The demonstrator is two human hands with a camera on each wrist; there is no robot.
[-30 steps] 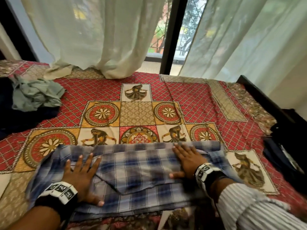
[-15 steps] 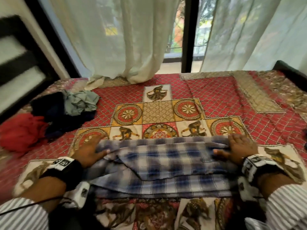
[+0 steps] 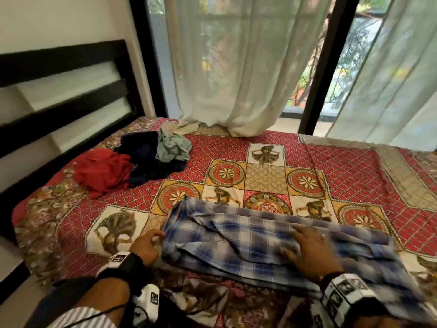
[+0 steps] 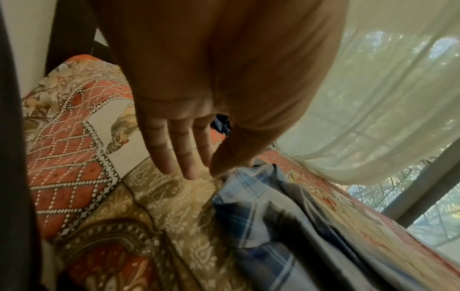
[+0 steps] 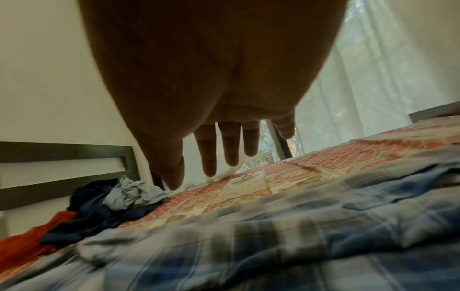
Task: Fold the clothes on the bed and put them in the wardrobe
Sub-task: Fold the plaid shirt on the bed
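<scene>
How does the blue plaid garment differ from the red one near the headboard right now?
The blue plaid garment is spread out long and partly folded at the near edge of the bed; the red garment lies bunched in a heap beside other crumpled clothes. The plaid one is checked, the red one plain. The right hand is over the plaid one and the left hand is at its end; nothing touches the red one. Both lie on the patterned bedspread.

Shirt (image 3: 272,247) near bed (image 3: 354,171) edge — clothes pile (image 3: 142,159) far left.
</scene>
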